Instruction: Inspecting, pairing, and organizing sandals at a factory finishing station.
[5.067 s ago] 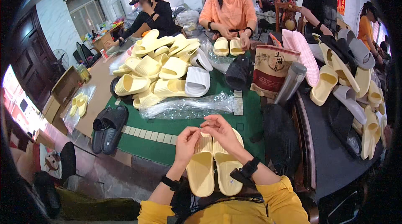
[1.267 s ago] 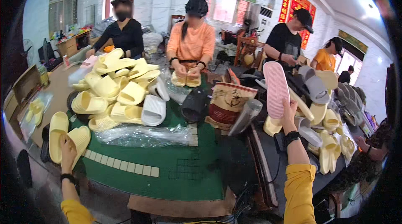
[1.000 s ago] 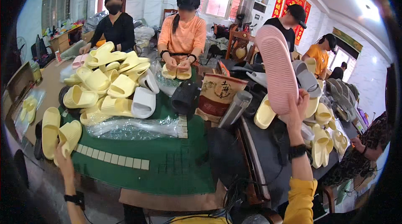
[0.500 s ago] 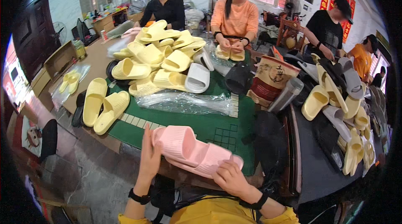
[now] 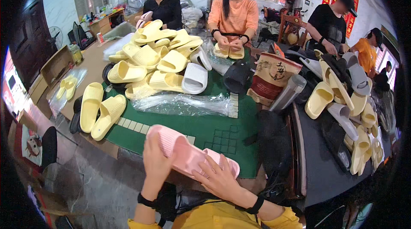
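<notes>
A pair of ribbed pink slippers point(image 5: 186, 156) is tilted over the near edge of the green mat, one lying partly over the other. My left hand point(image 5: 156, 158) grips the strap end of the upper slipper, fingers along its side. My right hand point(image 5: 220, 180) holds the sole toward the heel end, its fingers spread across it. Beyond them on the green mat point(image 5: 141, 116) lie clear plastic bags point(image 5: 184, 104). A pair of pale yellow slippers point(image 5: 92, 107) sits to the left on the table.
Yellow slippers point(image 5: 147, 56) form a heap at the back, with a white slipper point(image 5: 195, 78) at its edge. A brown-red pouch point(image 5: 272, 79) stands right of the mat. More slippers point(image 5: 319, 100) pile up on the dark table at right. Several people work around the tables.
The pink slippers have turned, their strap end rising and the upper one shifting off the other. My left hand has wrapped onto the strap end; my right hand has slid left along the sole.
</notes>
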A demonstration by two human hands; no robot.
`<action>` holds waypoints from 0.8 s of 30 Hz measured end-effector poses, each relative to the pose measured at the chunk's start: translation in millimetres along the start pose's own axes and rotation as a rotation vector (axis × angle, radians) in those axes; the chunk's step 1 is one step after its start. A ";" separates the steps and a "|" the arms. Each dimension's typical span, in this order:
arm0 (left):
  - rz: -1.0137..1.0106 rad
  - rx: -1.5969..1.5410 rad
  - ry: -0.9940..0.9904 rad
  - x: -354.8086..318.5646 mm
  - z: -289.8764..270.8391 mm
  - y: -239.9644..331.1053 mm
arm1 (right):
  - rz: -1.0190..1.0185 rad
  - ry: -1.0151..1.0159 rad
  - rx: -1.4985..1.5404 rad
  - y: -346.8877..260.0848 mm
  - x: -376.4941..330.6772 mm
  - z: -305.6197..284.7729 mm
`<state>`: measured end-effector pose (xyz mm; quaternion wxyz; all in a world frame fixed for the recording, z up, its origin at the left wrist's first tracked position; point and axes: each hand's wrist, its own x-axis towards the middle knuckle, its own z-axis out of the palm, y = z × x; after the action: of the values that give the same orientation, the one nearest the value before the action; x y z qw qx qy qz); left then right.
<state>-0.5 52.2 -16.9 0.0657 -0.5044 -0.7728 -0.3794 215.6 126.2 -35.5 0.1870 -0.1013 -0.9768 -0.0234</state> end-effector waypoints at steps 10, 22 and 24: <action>0.065 -0.091 -0.074 62.2 -72.2 -115.4 | -0.113 -0.014 -0.026 59.6 -33.8 -32.2; 0.316 -0.074 -0.311 0.1 38.4 -15.6 | -0.077 -0.012 0.107 62.7 -16.8 -17.4; 0.235 -0.098 -0.272 -1.9 40.5 -1.8 | -0.075 0.017 0.159 65.6 -12.4 -26.4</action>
<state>10.3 76.9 -47.2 -0.0199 -0.6405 -0.6909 -0.3346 249.9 185.9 -15.0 0.2018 -0.0493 -0.9771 0.0464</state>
